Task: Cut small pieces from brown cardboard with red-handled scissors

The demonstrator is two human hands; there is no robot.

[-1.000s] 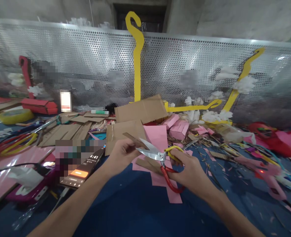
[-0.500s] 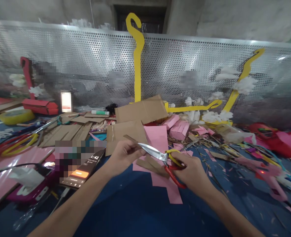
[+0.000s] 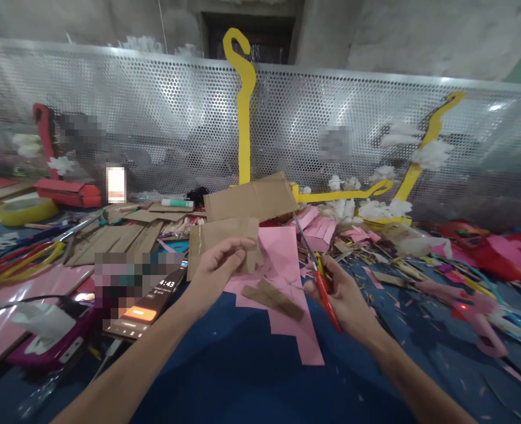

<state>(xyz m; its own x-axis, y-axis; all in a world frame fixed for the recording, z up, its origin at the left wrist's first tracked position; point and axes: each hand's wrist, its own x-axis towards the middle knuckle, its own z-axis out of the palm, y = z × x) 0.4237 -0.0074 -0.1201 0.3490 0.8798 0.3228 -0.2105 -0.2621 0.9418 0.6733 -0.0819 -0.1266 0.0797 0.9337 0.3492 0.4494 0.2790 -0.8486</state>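
Observation:
My right hand (image 3: 342,294) grips scissors (image 3: 319,268) with red and yellow handles, their blades pointing up and away toward the pink paper boxes. My left hand (image 3: 218,268) is over a brown cardboard piece (image 3: 201,238), its fingers curled together; whatever it may hold there is too small to name. Between the hands lies pink paper (image 3: 282,247) with a stepped edge. Two brown cardboard strips (image 3: 275,299) rest crossed on that paper. Another cardboard piece (image 3: 251,197) leans behind, at the foot of an upright yellow hook shape (image 3: 244,118).
At left are a phone (image 3: 149,300), a purple power strip (image 3: 43,341), cardboard strips and yellow tape (image 3: 24,211). To the right, a pink glue gun (image 3: 476,309) lies beside scattered scraps. A perforated metal panel (image 3: 295,129) stands behind.
The scissors have swung away from my left hand, and their blades now point upward. The thin brown strip at my left fingers no longer shows there. The crossed strips are now uncovered.

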